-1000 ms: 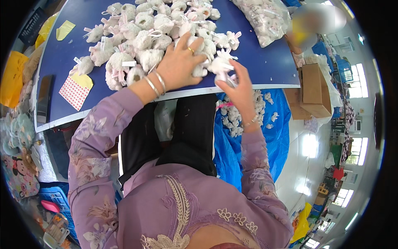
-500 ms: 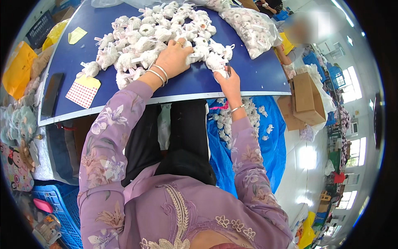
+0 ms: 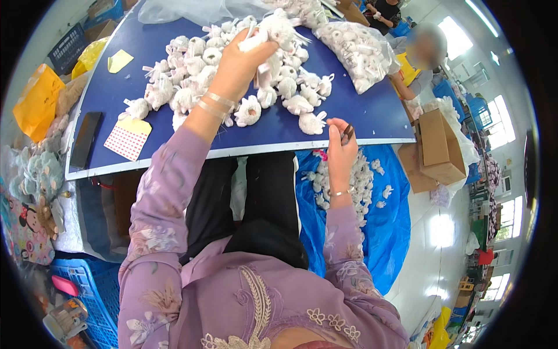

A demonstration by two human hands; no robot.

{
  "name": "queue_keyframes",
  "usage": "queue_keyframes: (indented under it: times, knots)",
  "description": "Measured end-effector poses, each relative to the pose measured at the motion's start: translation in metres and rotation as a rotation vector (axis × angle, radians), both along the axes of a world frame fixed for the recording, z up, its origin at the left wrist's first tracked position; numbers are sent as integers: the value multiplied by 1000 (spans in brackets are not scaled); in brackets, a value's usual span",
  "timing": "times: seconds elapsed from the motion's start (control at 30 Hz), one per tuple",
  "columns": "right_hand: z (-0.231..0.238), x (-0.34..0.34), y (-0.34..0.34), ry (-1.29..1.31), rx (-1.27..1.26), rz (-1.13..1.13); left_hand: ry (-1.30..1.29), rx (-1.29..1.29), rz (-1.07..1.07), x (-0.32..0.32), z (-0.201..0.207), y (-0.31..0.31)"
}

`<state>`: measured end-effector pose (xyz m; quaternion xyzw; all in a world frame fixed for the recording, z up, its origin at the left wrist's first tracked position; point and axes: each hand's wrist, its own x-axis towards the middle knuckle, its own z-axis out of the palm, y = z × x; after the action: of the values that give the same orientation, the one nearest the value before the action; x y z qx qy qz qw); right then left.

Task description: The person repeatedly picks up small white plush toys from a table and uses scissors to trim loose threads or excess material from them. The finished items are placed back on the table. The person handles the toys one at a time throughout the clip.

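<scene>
Since half a second ago the left hand has lifted off the pile and now has its fingers clamped on a small white plush toy, raised above the far part of the heap. Two bangles ring that wrist. The right hand has drawn back to the near edge of the bench, fingers pinched together on a small dark tool; what kind of tool cannot be told.

Below the left hand, the heap of white plush toys spreads over the blue bench top. A clear bag of the same toys lies to the right of the heap. A yellow tag sheet with a red-dotted card and a black phone lie near the left edge. Under the bench's right side, a blue sheet on the floor carries more white toys, with a brown cardboard box just beyond.
</scene>
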<state>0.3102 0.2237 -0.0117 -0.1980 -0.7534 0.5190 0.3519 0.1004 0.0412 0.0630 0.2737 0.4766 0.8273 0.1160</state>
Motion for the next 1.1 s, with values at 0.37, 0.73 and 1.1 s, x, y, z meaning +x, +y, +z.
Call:
queue_keyframes:
  times: [0.37,0.73,1.1]
  knots:
    - [-24,64,-94,-28,-369,401,-653,-119,-363,199,-131,-99]
    - [-69,65,-110,-355,-448,671,-249,-456,-221,203,-159,-120]
    - [-98,63,-96,-274,-1082,857,-117,-554,-191,191,-175,-117]
